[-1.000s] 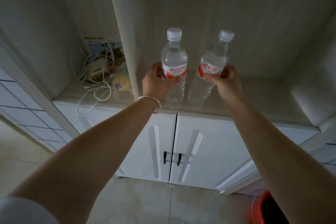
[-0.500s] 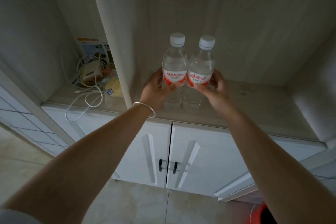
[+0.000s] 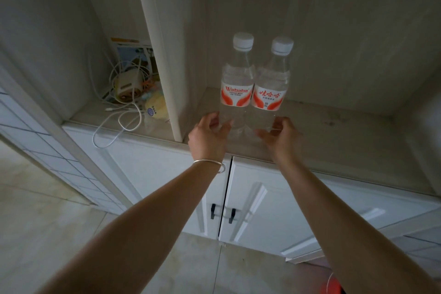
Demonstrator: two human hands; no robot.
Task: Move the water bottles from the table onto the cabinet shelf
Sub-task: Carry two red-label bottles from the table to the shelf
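two bottles (image 3: 255, 93) now upright on shelf (image 3: 334, 131), both hands' (image 3: 207, 136) grip loosened, seemingly released

both bottles (image 3: 254, 88) now released on the shelf (image 3: 334, 131), fingers (image 3: 224, 127) opened, hands drawn back

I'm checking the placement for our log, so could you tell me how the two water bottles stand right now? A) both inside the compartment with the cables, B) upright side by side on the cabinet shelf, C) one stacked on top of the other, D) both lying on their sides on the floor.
B: the left bottle and right bottle stand upright, labels close together, on the cabinet shelf, right of the divider.
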